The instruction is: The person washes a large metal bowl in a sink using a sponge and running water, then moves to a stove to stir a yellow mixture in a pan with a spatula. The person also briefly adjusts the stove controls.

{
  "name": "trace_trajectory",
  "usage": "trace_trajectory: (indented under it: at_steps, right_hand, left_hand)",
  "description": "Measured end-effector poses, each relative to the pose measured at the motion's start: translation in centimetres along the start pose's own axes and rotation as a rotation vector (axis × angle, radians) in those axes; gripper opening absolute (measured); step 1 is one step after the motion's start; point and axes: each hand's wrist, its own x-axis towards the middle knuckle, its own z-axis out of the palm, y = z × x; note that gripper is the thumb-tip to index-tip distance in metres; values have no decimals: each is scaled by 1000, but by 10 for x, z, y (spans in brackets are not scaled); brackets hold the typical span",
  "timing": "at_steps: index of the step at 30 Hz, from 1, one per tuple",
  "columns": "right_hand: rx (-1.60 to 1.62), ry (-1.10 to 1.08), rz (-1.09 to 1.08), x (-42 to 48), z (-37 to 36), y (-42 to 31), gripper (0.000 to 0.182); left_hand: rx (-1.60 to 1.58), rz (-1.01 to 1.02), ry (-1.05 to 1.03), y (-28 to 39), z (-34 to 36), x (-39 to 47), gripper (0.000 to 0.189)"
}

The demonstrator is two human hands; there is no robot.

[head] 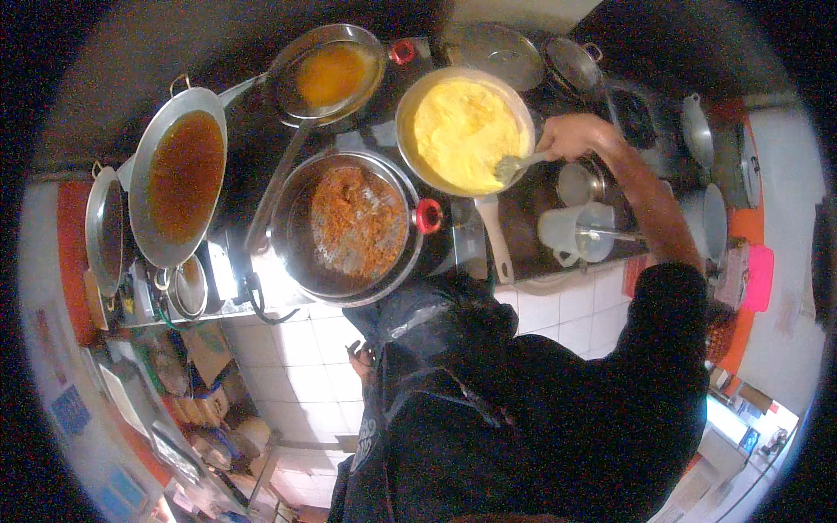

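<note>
My right hand [575, 138] grips the pale handle of a stirring tool [513, 167], perhaps a spatula or brush. Its grey head rests in soft yellow food [464, 131] at the right side of a pale frying pan [400, 144]. The pan's beige handle [497, 238] points toward me, with no hand on it. Low beside my dark clothing, a small patch of skin [359, 367] shows with something dark against it. It may be my left hand or a foot; I cannot tell. Nearer me, left of the frying pan, a wide pot [294, 258] holds orange-brown crumbly food [356, 219].
A pan of amber liquid [333, 73] sits at the back, its long handle slanting toward me. Farther left is a wide two-handled pan of brown liquid [186, 176]. A white pitcher [559, 225] and a clear container with a utensil [596, 235] stand under my right forearm.
</note>
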Motion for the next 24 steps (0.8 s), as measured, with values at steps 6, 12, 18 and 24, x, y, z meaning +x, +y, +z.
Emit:
trace_trajectory:
  at_steps: [6, 12, 18, 24]
  right_hand:
    - [83, -20, -51, 16, 16, 12, 27]
    - [329, 15, -74, 26, 43, -10, 30]
    - [737, 213, -197, 44, 84, -38, 36]
    - [1268, 260, -157, 47, 102, -1, 36]
  left_hand:
    - [145, 38, -16, -1, -3, 10, 32]
    - [219, 94, -59, 9, -1, 7, 34]
    - [78, 37, -93, 15, -3, 9, 35]
    - [-69, 70, -165, 69, 9, -21, 42]
